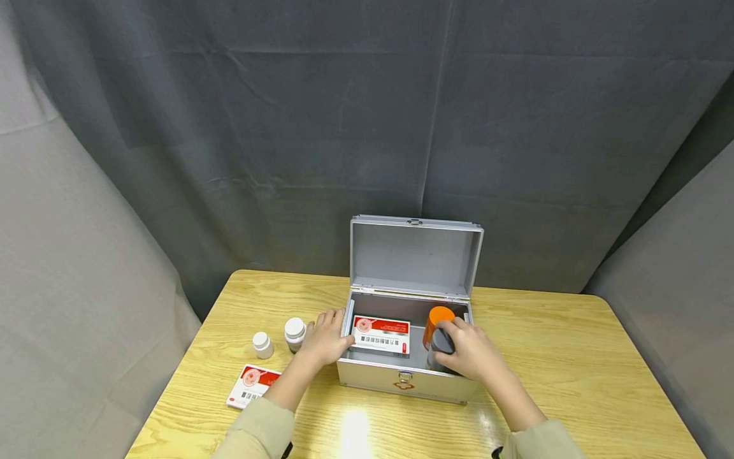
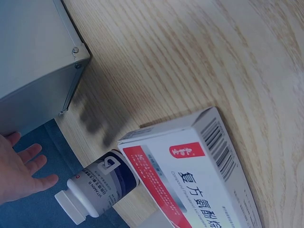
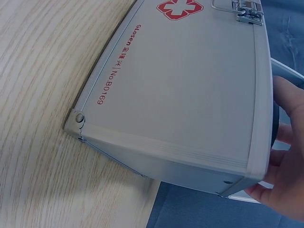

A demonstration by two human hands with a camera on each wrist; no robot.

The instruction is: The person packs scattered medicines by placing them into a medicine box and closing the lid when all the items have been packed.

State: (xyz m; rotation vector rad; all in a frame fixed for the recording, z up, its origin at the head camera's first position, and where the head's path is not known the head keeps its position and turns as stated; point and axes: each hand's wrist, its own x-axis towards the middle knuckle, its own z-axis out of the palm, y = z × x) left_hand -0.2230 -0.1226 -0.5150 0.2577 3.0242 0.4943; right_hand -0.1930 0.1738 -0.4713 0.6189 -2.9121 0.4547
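Observation:
A silver case [image 1: 373, 377] stands on the table with its lid up. Inside it at the left lies a red-and-white medicine box [image 1: 381, 335], and at the right stands an orange container [image 1: 440, 315]. My right hand [image 1: 471, 350] reaches over the case's right side and grips a dark-lidded jar [image 1: 442, 342] in front of the orange one. In the right wrist view the case front [image 3: 180, 90] hides most of the jar from that hand [image 3: 289, 147]. My left hand [image 1: 325, 339] rests on the case's left edge, fingers extended, holding nothing; the left wrist view shows its fingers [image 2: 33, 164] spread.
Left of the case, two white-capped bottles [image 1: 263, 345] [image 1: 295, 331] stand on the wooden table [image 1: 550, 357]. A second red-and-white box [image 1: 252, 385] lies in front of them, partly behind my left forearm. Grey curtains [image 1: 287, 127] hang behind and at both sides.

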